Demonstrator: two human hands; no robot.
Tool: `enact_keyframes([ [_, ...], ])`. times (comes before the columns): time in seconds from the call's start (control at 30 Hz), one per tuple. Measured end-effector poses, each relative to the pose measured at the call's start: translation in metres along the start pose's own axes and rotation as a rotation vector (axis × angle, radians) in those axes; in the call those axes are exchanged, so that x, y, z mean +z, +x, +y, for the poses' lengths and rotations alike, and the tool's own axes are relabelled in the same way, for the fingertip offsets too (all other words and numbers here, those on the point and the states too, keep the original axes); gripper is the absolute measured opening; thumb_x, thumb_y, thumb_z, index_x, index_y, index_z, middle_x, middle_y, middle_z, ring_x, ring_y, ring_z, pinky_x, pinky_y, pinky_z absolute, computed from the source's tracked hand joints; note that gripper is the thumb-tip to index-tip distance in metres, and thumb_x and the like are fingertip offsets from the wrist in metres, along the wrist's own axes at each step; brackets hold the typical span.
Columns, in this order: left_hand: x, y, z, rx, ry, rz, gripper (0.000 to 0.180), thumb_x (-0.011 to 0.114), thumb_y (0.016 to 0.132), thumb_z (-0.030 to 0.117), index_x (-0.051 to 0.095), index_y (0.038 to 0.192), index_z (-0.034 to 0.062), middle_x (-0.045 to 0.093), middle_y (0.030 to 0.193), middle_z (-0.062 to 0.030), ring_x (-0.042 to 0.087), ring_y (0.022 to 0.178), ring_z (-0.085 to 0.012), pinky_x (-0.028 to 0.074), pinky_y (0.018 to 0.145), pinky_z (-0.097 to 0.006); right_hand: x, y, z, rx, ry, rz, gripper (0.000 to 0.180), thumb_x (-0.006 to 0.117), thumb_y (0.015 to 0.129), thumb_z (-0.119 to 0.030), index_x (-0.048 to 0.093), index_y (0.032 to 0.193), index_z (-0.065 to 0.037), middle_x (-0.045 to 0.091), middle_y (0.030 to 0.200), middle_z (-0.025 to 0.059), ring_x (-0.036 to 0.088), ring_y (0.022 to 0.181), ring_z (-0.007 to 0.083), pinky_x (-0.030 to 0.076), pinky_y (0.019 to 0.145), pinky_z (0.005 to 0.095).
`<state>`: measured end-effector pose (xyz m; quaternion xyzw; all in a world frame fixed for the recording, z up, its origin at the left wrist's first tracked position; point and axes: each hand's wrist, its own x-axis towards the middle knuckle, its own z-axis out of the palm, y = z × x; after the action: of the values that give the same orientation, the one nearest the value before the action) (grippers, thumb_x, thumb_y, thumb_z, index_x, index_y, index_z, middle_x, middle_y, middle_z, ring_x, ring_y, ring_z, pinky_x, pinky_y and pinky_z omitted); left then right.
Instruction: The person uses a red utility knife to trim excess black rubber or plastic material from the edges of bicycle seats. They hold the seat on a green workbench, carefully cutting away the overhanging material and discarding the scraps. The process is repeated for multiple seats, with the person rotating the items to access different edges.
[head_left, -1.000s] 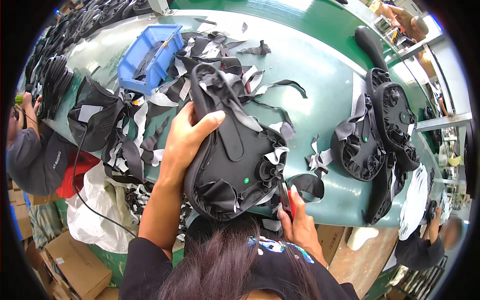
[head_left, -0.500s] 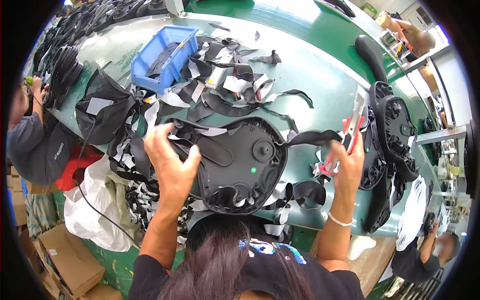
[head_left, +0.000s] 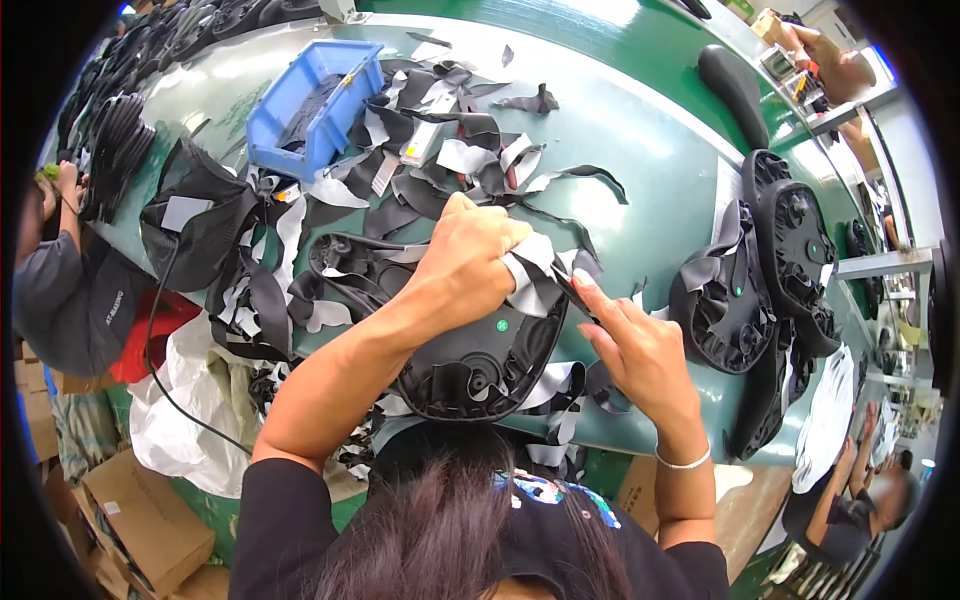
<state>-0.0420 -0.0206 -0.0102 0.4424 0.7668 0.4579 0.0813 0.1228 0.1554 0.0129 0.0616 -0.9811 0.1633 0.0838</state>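
A black saddle (head_left: 445, 370), underside up, lies before me with cover fabric folded over its rim. My left hand (head_left: 465, 260) reaches across its far side, fingers closed on a grey-and-black flap of the cover fabric (head_left: 533, 275) and pulling it up off the rim. Just right of that, my right hand (head_left: 635, 345) grips a slim cutter knife (head_left: 572, 292), index finger stretched along it, its tip against the flap. Most of the knife is hidden by the fingers.
Fabric offcuts (head_left: 470, 160) litter the table beyond the saddle, beside a blue bin (head_left: 315, 110). More saddles (head_left: 735, 290) are stacked at right. A black mesh bag (head_left: 195, 205) sits at left, near a co-worker (head_left: 85, 270). Another person (head_left: 855, 510) is at lower right.
My left hand has moved right from the saddle's left end and taken hold of the flap. My right hand has come down and left from the right side with the cutter to that flap.
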Motion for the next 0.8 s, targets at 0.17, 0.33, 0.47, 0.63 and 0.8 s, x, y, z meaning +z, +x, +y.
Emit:
enact_keyframes([
  [0.17, -0.024, 0.000, 0.006, -0.420, -1.480, 0.445, 0.023, 0.051, 0.089, 0.016, 0.051, 0.073, -0.0001, 0.057, 0.071, -0.0091, 0.054, 0.073, -0.0214, 0.044, 0.077, -0.034, 0.009, -0.036, -0.037, 0.201, -0.033, -0.043, 0.055, 0.066, 0.085, -0.017, 0.047, 0.136, -0.017, 0.052, 0.065, 0.0058, 0.052, 0.046, 0.0228, 0.042, 0.045, 0.0353],
  [0.33, -0.014, -0.001, 0.037, -0.141, -1.055, -0.115, 0.016, 0.050, 0.093, 0.015, 0.053, 0.092, -0.0002, 0.058, 0.070, -0.0092, 0.052, 0.059, -0.0141, 0.042, 0.055, -0.025, 0.002, -0.005, -0.040, 0.300, -0.107, -0.113, 0.055, 0.060, 0.087, -0.019, 0.042, 0.139, -0.011, 0.059, 0.070, 0.0133, 0.056, 0.054, 0.0319, 0.041, 0.048, 0.0403],
  [0.47, -0.042, 0.008, 0.002, 0.213, -2.004, 0.419, 0.038, 0.045, 0.100, 0.032, 0.048, 0.071, 0.0086, 0.042, 0.061, -0.0026, 0.048, 0.057, -0.0118, 0.042, 0.056, -0.022, 0.004, -0.031, -0.073, 0.370, -0.115, -0.179, 0.050, 0.059, 0.089, -0.018, 0.045, 0.136, -0.012, 0.056, 0.065, 0.0112, 0.054, 0.051, 0.0306, 0.039, 0.047, 0.0409],
  [0.63, -0.032, -0.013, 0.023, 0.054, 0.170, 0.273, 0.024, 0.064, 0.085, 0.024, 0.065, 0.084, 0.0005, 0.068, 0.089, -0.0122, 0.058, 0.070, -0.0180, 0.046, 0.066, -0.031, -0.013, -0.008, -0.043, 0.219, -0.241, -0.130, 0.044, 0.059, 0.088, -0.026, 0.050, 0.131, -0.022, 0.057, 0.063, 0.0062, 0.056, 0.046, 0.0265, 0.039, 0.042, 0.0396],
  [0.8, -0.019, -0.001, -0.007, 0.230, 0.495, 0.331, 0.019, 0.068, 0.065, 0.015, 0.053, 0.056, 0.0063, 0.047, 0.065, -0.0072, 0.047, 0.073, -0.0246, 0.035, 0.066, -0.038, -0.013, 0.014, -0.030, 0.130, -0.317, -0.078, 0.040, 0.058, 0.088, -0.022, 0.051, 0.128, -0.020, 0.055, 0.060, 0.0073, 0.054, 0.045, 0.0267, 0.039, 0.043, 0.0389],
])
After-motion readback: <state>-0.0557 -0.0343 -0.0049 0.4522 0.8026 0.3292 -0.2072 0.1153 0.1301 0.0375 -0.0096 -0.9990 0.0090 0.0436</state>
